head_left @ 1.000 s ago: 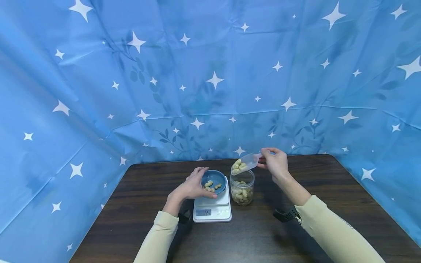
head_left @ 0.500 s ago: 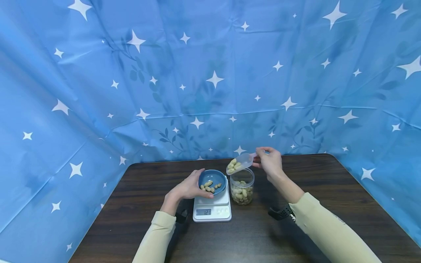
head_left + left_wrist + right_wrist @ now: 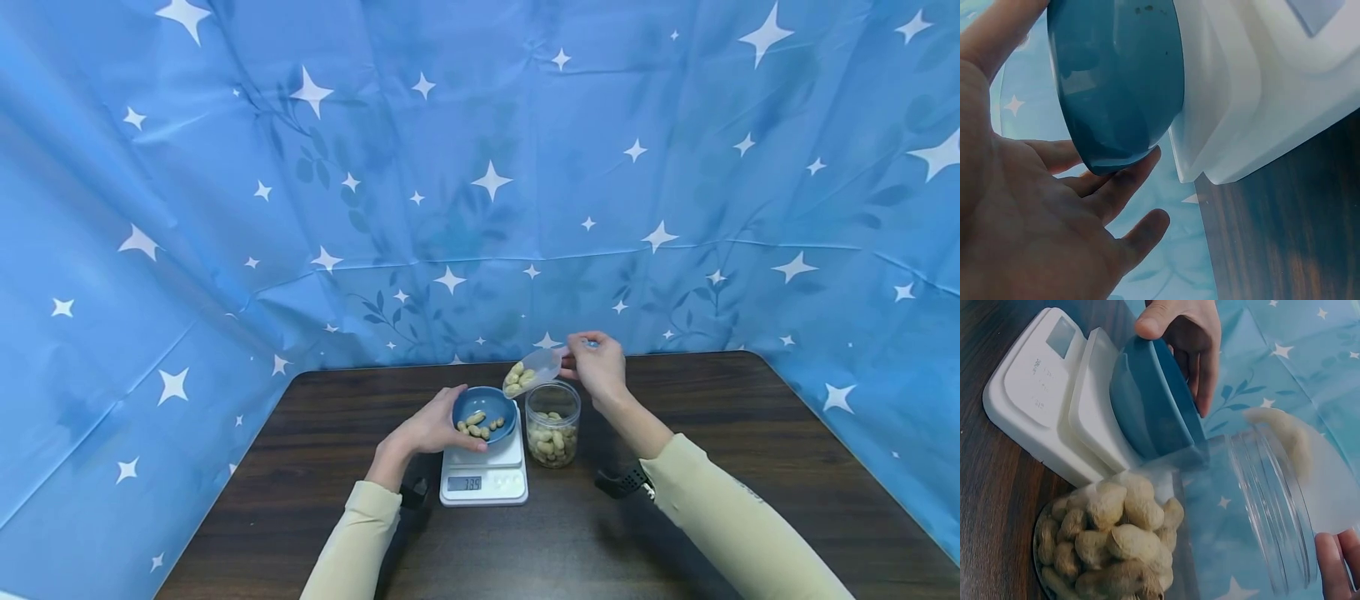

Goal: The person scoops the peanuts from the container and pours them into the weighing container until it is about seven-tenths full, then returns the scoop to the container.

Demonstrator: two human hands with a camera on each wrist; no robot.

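Note:
My left hand (image 3: 431,427) grips a blue bowl (image 3: 491,404), thumb at the near side and fingers around the far side. Several peanuts (image 3: 474,430) lie in the bowl, which sits on a white kitchen scale (image 3: 489,500). In the left wrist view the bowl's side (image 3: 1122,81) rests against the scale's platform, with fingertips under its rim. My right hand (image 3: 600,367) pinches the handle of a clear plastic scoop (image 3: 543,363) loaded with peanuts. The scoop's front edge hangs close to the bowl's right rim, tilted toward it.
An uncapped clear jar (image 3: 552,402), partly filled with peanuts, stands just right of the scale, below the scoop. All of this is on a dark wooden table (image 3: 337,500). Behind it hangs a blue curtain (image 3: 450,208) with white stars.
My right hand has moved left, carrying the loaded scoop from over the jar to the bowl's edge. My left hand shifted slightly left with the bowl early on. The scale's digits have changed.

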